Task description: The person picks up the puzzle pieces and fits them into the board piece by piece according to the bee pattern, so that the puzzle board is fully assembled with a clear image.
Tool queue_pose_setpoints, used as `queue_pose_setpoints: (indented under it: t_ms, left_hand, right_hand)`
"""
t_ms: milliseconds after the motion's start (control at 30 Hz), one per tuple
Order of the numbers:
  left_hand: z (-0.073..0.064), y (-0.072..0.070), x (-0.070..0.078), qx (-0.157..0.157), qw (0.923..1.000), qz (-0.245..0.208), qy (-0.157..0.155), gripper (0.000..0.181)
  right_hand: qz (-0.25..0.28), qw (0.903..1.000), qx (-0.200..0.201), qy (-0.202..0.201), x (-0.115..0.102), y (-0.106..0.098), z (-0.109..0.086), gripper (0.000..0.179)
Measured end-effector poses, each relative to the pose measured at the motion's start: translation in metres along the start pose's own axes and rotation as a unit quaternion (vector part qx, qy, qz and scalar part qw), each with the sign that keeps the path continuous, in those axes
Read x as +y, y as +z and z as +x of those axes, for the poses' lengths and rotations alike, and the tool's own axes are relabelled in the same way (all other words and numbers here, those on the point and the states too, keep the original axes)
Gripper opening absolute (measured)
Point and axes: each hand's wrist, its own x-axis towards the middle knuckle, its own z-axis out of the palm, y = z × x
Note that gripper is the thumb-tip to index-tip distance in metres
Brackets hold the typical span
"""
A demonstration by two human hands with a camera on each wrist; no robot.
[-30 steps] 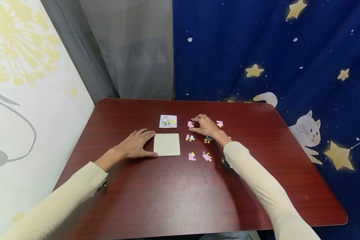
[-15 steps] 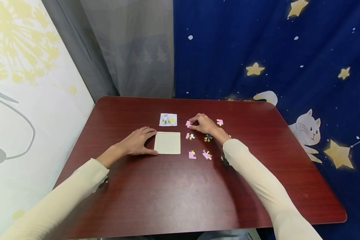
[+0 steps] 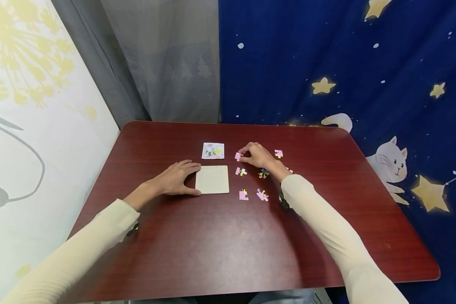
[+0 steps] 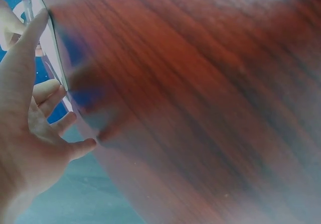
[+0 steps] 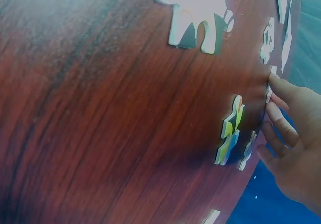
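Observation:
My left hand (image 3: 175,179) rests at the left side of a cream square puzzle tray (image 3: 212,180), fingers extended, thumb at the near left corner and fingertips by the far one. In the left wrist view the left hand (image 4: 35,118) reaches along the tray's thin edge. My right hand (image 3: 259,157) pinches a pink puzzle piece (image 3: 238,156) between thumb and fingers, low over the table. The right wrist view shows the right hand's (image 5: 293,138) thumb and fingers at that piece's edge, with much of it hidden. Beyond the tray lies a bee picture card (image 3: 213,151).
Loose puzzle pieces lie around the right hand: a pink one (image 3: 279,153) farther right, a yellow and blue one (image 3: 264,173) under the wrist, and several nearer, including a pink one (image 3: 243,194). The dark red table (image 3: 228,245) meets a blue star curtain (image 3: 273,63) behind.
The right hand's fingers have closed on the pink puzzle piece and shifted it slightly left. The left hand stays at the tray, and the view has tilted slightly.

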Motion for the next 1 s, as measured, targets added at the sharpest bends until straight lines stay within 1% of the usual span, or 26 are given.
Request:
queue_pose_setpoints:
  t_ms: [100,300,433,600,833,1000]
  left_hand:
    - [0.001,0.0,0.0,-0.003,1.0,-0.003,-0.005,0.101]
    - [0.002,-0.001,0.001,-0.006,0.9995,-0.026,-0.015,0.103]
    - [0.002,0.001,0.002,-0.001,0.9993,-0.035,-0.012,0.101]
    - [0.002,0.003,0.003,0.004,0.9991,-0.041,-0.013,0.101]
    - [0.002,0.002,0.003,0.005,0.9991,-0.04,-0.017,0.102]
    - [0.003,0.001,0.003,0.004,0.9987,-0.045,-0.022,0.102]
  right_hand:
    - [0.001,0.9999,0.004,-0.01,0.0,0.0,0.0,0.035]
    - [-0.006,0.9996,0.012,-0.026,0.0,0.0,0.002,0.034]
    - [0.005,0.9994,0.014,-0.03,0.0,0.001,0.002,0.034]
    - [0.011,0.9988,0.018,-0.043,-0.001,0.001,0.001,0.034]
    - [0.006,0.9971,0.026,-0.071,-0.004,-0.002,0.0,0.034]
    - [0.016,0.9959,0.027,-0.085,-0.01,-0.003,-0.003,0.034]
